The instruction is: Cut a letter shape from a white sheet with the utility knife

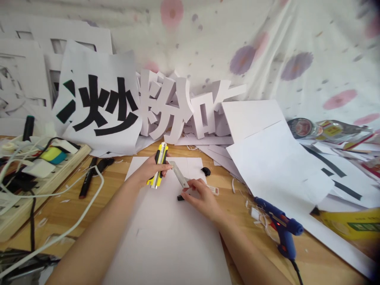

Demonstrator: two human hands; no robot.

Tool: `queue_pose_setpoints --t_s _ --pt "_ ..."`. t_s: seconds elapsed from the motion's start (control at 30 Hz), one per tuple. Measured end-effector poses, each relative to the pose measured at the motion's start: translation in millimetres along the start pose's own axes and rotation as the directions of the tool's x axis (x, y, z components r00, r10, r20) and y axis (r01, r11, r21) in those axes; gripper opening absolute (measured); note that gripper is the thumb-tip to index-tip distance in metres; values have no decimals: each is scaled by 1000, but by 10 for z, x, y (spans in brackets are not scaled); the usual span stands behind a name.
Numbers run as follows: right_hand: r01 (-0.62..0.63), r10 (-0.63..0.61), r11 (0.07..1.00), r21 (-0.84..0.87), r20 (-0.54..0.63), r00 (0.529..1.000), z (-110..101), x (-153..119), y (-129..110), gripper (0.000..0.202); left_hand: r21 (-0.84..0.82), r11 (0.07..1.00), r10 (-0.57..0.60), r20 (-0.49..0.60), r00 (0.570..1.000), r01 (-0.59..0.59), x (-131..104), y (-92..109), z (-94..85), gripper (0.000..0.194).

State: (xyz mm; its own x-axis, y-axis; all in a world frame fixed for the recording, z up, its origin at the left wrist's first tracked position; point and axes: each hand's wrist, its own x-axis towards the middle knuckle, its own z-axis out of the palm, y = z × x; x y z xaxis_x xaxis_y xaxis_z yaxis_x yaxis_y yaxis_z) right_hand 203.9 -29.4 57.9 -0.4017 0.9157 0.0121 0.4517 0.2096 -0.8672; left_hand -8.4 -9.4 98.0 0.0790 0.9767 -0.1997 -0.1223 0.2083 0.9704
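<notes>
My left hand grips a yellow and black utility knife body, held upright over white board. In my right hand, finger and thumb pinch the lower end of a snap-off knife blade. The blade slants up toward my left hand, its upper end close to the left fingertip; whether they touch I cannot tell. Just below the right fingers lies a small black part. Another black piece sits at the board's right edge, near a small white case with a red label.
A blue glue gun with a red light lies at the right. White cut-out characters and a sheet with black lettering stand behind. At the left are a wooden tray of cables and a marker.
</notes>
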Motion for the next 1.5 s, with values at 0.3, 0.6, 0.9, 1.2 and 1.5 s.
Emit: queue_pose_setpoints --t_s 0.3,0.6,0.9,1.2,1.5 --pt "-101 71 957 270 117 991 159 -3 -54 24 95 995 -6 -40 999 10 -274 -7 -30 40" --pt "-118 137 908 401 -19 990 55 31 15 36 227 974 74 -187 980 -30 -317 -312 -11 35" --pt "12 19 851 525 -52 998 203 -55 -117 29 129 967 250 -293 923 -221 -621 -351 428 26" --pt "58 -135 905 422 155 979 344 -220 -191 24 41 981 189 -378 906 -188 -1016 -395 517 28" --pt "82 -148 957 277 225 963 206 -274 -68 27 188 855 -445 -210 870 483 -2848 -987 -626 35"
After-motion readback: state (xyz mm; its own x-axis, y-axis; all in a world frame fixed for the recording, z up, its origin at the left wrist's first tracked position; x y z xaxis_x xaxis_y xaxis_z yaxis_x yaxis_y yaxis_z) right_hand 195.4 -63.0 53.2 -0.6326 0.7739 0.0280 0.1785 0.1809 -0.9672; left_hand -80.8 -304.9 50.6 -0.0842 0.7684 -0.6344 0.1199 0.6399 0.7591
